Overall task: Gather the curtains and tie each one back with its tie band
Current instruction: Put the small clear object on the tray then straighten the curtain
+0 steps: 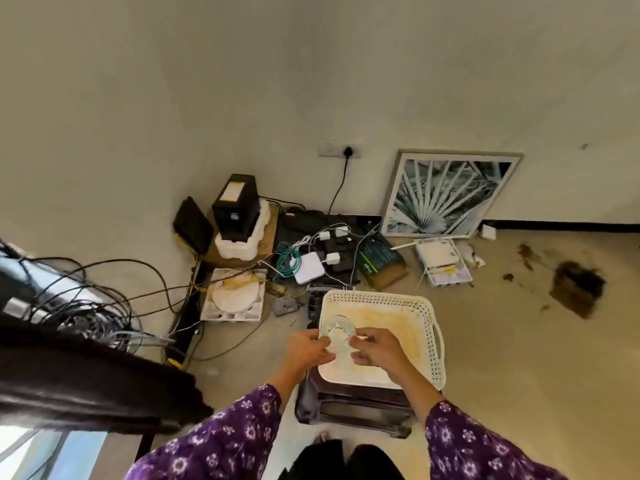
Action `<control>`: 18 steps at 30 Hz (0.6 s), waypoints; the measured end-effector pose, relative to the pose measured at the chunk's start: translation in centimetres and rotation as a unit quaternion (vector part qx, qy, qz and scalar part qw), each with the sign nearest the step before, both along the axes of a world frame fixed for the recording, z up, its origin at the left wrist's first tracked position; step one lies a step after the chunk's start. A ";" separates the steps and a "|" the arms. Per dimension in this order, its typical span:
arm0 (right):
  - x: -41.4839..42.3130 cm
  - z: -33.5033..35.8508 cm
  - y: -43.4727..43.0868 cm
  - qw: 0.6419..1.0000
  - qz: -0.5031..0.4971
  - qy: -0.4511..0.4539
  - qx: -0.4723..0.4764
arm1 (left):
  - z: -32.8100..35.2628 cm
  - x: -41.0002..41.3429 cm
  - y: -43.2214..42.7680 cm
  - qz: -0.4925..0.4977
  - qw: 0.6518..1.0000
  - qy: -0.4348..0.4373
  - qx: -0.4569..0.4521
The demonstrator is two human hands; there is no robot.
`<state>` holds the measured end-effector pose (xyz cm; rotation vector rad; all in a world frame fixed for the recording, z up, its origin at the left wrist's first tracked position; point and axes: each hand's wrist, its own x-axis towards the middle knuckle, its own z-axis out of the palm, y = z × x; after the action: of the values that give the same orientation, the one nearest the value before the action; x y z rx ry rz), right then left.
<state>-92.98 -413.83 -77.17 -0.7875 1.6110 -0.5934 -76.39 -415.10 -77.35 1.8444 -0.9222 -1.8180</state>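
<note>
Both my hands hold a small clear band or ring-like item [336, 332] above a white perforated tray [426, 310]. My left hand [306, 349] pinches its left side. Its right side is gripped by my right hand [377, 351]. What the clear item is exactly cannot be told; it looks like a coiled transparent tie band. A dark curtain [86, 379] hangs bunched at the lower left beside a window [45, 452]. Purple flowered sleeves cover both my forearms.
The tray rests on a dark stool [346, 407]. Behind it on the floor lie routers, adapters and tangled cables [304, 258], a black box on foam [237, 209] and a framed picture [446, 195] against the wall. A dark stain [576, 289] marks the floor at right.
</note>
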 end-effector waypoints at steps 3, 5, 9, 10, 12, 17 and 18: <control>-0.9 -1.3 -2.2 0.999 -0.028 0.030 0.002 | -1.0 -1.5 -2.6 -0.024 1.000 0.002 0.020; -1.3 -2.6 -3.6 0.997 -0.037 0.064 0.005 | -1.6 -2.4 -3.9 -0.025 0.999 0.007 0.019; -1.7 -6.0 -6.6 0.995 -0.063 0.082 0.015 | -3.4 -3.2 -6.3 0.000 1.000 -0.015 0.009; -1.8 -6.9 -7.3 0.994 -0.071 0.084 0.020 | -4.0 -3.2 -6.8 0.009 1.000 -0.019 0.015; -1.9 -8.8 -8.7 0.991 -0.094 0.088 0.039 | -5.1 -2.9 -7.8 0.011 0.999 -0.033 0.022; -2.3 -12.9 -11.4 0.982 -0.165 0.062 0.070 | -7.2 -1.5 -8.9 0.047 0.996 -0.066 0.023; -2.3 -13.6 -11.8 0.981 -0.171 0.054 0.078 | -7.7 -1.2 -8.9 0.054 0.996 -0.075 0.020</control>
<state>-95.26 -425.66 -90.76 -0.4341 1.8873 -0.6648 -77.55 -423.99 -85.01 2.0373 -0.8254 -1.6628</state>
